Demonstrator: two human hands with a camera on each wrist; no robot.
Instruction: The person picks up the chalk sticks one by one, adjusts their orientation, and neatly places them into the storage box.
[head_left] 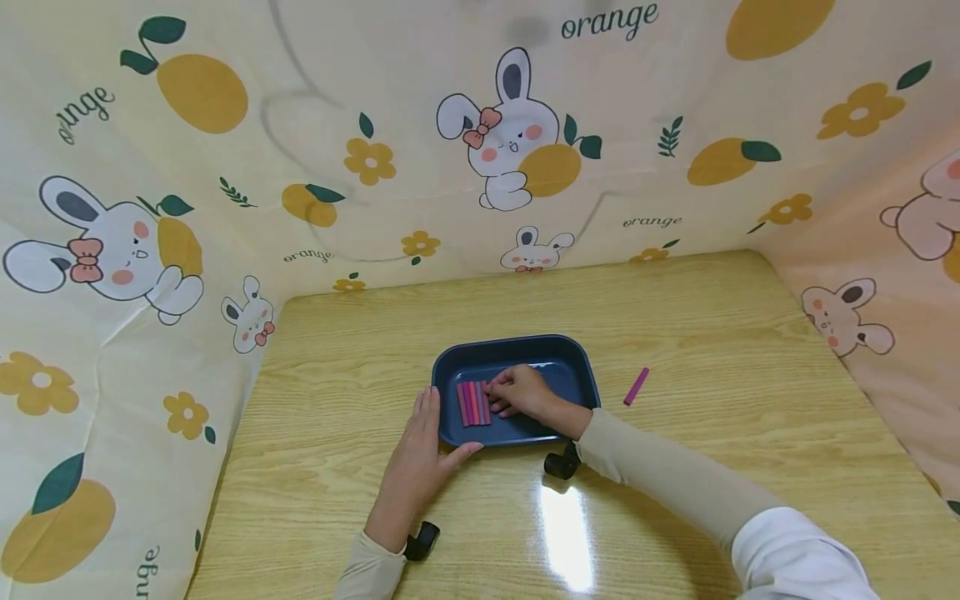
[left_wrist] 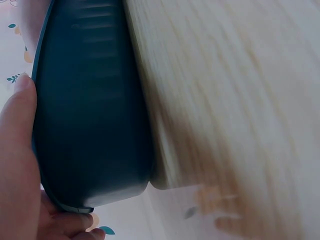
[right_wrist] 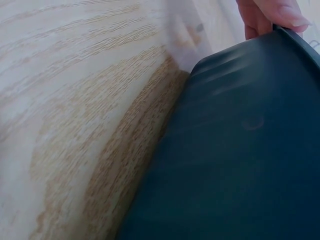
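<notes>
A dark blue tray [head_left: 572, 375] stands on the table, with a row of several thin pink, purple, red and bluish sticks [head_left: 472, 405] lying side by side at its left. My left hand [head_left: 420, 454] rests against the tray's near left corner, fingers straight along the left side and thumb spread at the front rim. Over the inside of the tray, my right hand [head_left: 523, 392] has bent fingers at the row's right end, pinching the rightmost stick; its fingertips partly cover it. Both wrist views mostly show the tray's outer wall [left_wrist: 95, 110], without the sticks.
A single magenta stick [head_left: 636, 387] lies on the wooden table [head_left: 360, 358], right of the tray. Curtains [head_left: 420, 75] printed with rabbits and oranges surround the table at the back and sides. Black wrist cameras are strapped below both hands.
</notes>
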